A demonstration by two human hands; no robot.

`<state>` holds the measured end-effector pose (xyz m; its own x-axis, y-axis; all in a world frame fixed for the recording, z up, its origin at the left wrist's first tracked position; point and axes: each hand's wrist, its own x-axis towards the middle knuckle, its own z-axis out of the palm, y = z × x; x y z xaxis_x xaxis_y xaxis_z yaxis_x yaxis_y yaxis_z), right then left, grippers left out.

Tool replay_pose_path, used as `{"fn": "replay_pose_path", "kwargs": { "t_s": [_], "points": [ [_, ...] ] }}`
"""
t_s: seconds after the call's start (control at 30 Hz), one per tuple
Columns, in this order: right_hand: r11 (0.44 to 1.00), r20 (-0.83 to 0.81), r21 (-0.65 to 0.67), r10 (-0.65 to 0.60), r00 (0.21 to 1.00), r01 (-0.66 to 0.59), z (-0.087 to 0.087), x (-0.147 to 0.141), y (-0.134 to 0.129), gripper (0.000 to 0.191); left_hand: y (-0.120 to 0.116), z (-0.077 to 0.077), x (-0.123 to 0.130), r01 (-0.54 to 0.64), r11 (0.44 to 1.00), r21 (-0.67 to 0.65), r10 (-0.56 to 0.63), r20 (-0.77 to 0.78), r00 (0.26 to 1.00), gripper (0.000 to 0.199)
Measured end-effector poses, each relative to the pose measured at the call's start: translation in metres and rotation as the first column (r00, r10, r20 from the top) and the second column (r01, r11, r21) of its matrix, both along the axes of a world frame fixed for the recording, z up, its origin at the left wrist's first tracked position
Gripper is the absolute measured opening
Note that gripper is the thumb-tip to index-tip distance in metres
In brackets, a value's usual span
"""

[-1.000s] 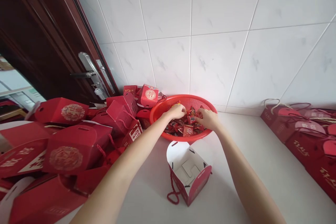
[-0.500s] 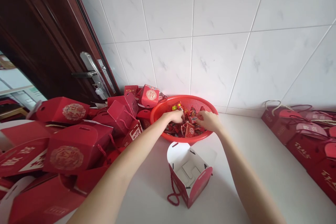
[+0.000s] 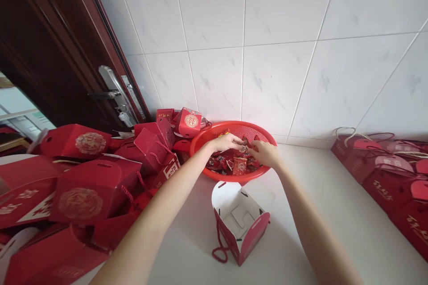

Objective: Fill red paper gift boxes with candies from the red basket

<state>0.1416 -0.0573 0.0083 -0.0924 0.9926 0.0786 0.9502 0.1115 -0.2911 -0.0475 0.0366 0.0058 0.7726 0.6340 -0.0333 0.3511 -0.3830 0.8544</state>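
Observation:
A red plastic basket [image 3: 234, 178] with mesh sides stands against the tiled wall, holding several wrapped candies [image 3: 240, 165] in red and dark wrappers. Both my hands are inside its rim. My left hand [image 3: 228, 142] has its fingers closed at a small wrapped candy [image 3: 244, 146] lifted above the pile. From the other side my right hand [image 3: 265, 153] pinches at the same spot, its fingertips partly hidden. In front of the basket, between my forearms, stands an open red gift box [image 3: 256, 238] with a white inside and a red cord handle.
Many red gift boxes [image 3: 82, 191] are heaped on the left, close to my left forearm. More dark red boxes [image 3: 384, 191] with cord handles line the right side. A dark wooden door [image 3: 60, 31] with a metal handle is at the back left. White tiles [image 3: 274, 84] rise behind the basket.
My hands have come closer together over the basket, the left one moving right and up slightly. A candy now shows between them. The open gift box stays in place.

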Motion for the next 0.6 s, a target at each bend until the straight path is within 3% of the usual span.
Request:
{"fn": "replay_pose_path", "kwargs": {
  "t_s": [0.07,0.2,0.37,0.6],
  "points": [
    [1.0,-0.001,-0.004,0.002,1.0,-0.002,0.0011,-0.0004,-0.0007,0.024,0.0009,-0.0007,-0.0007,-0.014,1.0,0.024,0.014,0.003,1.0,0.042],
    [1.0,0.0,0.001,-0.002,1.0,0.002,0.0012,-0.0005,-0.0013,0.022,0.0012,-0.0017,-0.0011,-0.147,0.983,0.111,0.151,-0.029,0.988,0.035],
    [1.0,-0.008,0.003,-0.005,1.0,0.005,-0.0005,-0.0003,-0.0008,0.024,-0.0054,0.0031,-0.0007,-0.3,0.894,0.334,0.38,-0.209,0.901,0.024],
    [1.0,0.026,-0.009,-0.016,1.0,0.016,0.0013,-0.002,-0.0015,0.021,-0.0031,0.0005,-0.0027,-0.254,0.89,0.379,0.409,-0.415,0.813,0.025]
  ]
}}
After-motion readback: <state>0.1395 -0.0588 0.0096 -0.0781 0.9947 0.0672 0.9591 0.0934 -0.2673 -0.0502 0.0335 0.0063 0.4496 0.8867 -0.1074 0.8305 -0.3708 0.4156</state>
